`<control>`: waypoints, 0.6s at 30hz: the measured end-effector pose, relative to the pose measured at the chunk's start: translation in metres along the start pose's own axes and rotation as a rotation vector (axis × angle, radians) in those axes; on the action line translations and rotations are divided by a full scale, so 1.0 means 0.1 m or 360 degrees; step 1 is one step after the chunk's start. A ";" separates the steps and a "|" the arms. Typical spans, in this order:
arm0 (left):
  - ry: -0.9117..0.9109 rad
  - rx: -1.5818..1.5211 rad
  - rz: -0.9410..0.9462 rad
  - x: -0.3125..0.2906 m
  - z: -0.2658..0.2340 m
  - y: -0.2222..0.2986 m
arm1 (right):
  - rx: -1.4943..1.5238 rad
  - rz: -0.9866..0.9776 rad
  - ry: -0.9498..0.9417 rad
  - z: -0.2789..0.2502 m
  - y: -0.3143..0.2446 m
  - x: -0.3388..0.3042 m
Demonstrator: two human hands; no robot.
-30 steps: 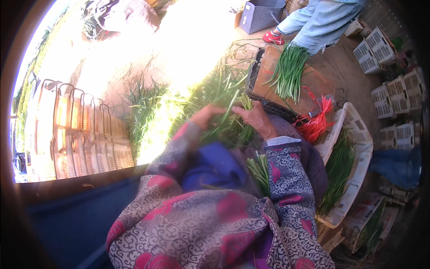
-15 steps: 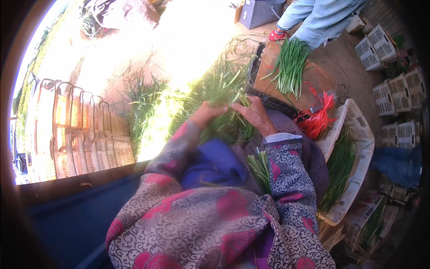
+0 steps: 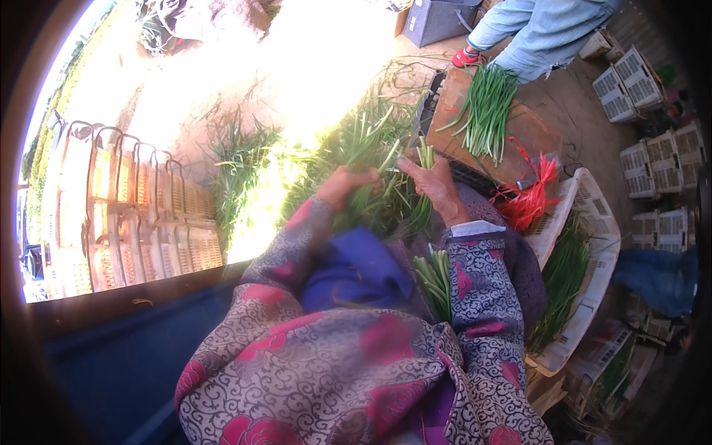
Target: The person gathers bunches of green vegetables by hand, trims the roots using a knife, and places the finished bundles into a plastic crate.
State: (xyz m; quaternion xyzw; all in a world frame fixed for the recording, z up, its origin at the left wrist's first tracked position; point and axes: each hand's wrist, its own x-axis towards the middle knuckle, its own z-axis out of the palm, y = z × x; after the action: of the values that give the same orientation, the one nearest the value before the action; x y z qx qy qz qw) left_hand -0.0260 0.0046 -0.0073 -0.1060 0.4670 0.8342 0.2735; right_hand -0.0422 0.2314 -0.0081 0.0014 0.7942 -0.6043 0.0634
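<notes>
My right hand (image 3: 437, 187) is closed around a small bunch of chives (image 3: 425, 153), pale stem ends pointing up and green leaves hanging below. To its left, my left hand (image 3: 348, 185) is closed on more chives (image 3: 361, 199), slightly smeared by motion. Both hands are above a loose heap of chives (image 3: 326, 165) on the ground. Another small bunch (image 3: 434, 276) lies on my lap beside my right forearm. Ahead to the right, a large sheaf of chives (image 3: 489, 107) rests on a brown board (image 3: 538, 135) over a black crate.
Red plastic strings (image 3: 535, 191) hang by the board's near corner. A white basket (image 3: 602, 271) holding chives stands at my right. Stacked crates (image 3: 141, 200) are at left, more white crates (image 3: 627, 81) at far right. A person in jeans (image 3: 545, 33) is beyond the board.
My right hand has moved slightly right, away from my left, and its bunch now stands more upright. My left hand has hardly moved.
</notes>
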 end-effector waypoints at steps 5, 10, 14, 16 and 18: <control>-0.0097 0.0134 0.0034 -0.03 0.07 -0.05 | 0.0329 0.0436 -0.0131 0.08 -0.53 -0.12; -0.0057 0.0464 -0.0169 -0.01 0.02 0.00 | -0.0393 -0.0150 0.0400 -0.45 0.05 0.20; -0.0101 0.0493 -0.0210 -0.06 0.06 -0.03 | 0.0466 0.0071 0.0230 -0.25 -0.53 -0.05; -0.0121 0.0511 -0.0249 -0.11 0.12 0.00 | 0.0360 0.0123 -0.0088 -0.19 -0.65 -0.08; -0.0155 0.0569 -0.0304 -0.13 0.14 0.04 | 0.0351 0.0108 -0.0006 -0.11 -0.64 -0.05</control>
State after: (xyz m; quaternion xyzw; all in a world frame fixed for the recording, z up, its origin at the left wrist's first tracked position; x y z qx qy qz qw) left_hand -0.0165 0.0101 0.0091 -0.0590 0.5818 0.7123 0.3882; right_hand -0.0429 0.2253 0.0565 0.0342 0.7222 -0.6856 0.0848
